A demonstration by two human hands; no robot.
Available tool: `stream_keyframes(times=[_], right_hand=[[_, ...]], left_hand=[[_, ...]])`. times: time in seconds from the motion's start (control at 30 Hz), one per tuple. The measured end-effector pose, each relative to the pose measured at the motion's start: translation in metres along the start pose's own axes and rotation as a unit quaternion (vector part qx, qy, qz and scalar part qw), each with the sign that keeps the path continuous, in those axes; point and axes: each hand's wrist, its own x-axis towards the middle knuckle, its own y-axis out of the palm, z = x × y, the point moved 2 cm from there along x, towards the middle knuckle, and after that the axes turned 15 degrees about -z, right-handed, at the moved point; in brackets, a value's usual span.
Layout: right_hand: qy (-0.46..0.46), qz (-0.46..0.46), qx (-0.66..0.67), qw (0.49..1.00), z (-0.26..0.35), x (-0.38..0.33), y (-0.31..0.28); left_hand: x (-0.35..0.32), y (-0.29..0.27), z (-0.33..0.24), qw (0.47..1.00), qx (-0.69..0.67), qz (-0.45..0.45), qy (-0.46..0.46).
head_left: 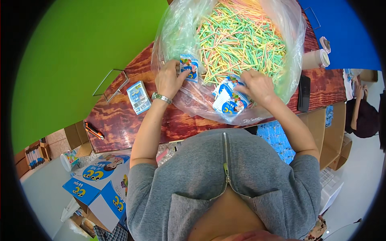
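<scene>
My left hand (168, 82) has a packet (189, 69) (blue and white, with a small printed picture) over the left part of the big clear bag (173, 40). The fingers there are narrow on it, my thumb lying across its face. A watch (161, 97) sits round that wrist.

My right hand (258, 88) is over the near part of the bag, touching a loose pile (230, 103) of the same kind of packets, which lies overlapped on the plastic. The fingers are bent, the thumb down against the upper packets; whether they pinch one I cannot tell, since my own knuckles are in the way.

Inside the bag, beyond both hands, thin sticks (241, 44) lie heaped every which way (green, yellow, pink and orange).

The bag rests on the table (116, 124), a red-brown one with dark grain. Left of the bag lies a stack (138, 97) of packets, and farther left, nearer me, an orange and black cutter (94, 131). Just right of the bag are a black phone (304, 93) and, beyond that, a pale bottle (315, 59) with its lid open. Well to the right of the bag, another person (360, 112) shows in dark clothing.
</scene>
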Motion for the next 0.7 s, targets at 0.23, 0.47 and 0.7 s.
stream_keyframes(times=[0.23,0.47,0.7], right_hand=[[-0.026,-0.066,-0.021,0.997,-0.006,0.021,0.010],[-0.167,-0.130,-0.068,0.975,0.006,0.040,-0.028],[-0.165,-0.200,0.024,0.965,-0.002,0.061,-0.053]], left_hand=[[-0.007,-0.008,-0.031,0.982,0.014,-0.143,0.119],[-0.017,0.020,-0.087,0.968,-0.179,-0.020,0.174],[0.001,0.041,-0.100,0.974,-0.175,-0.018,0.145]])
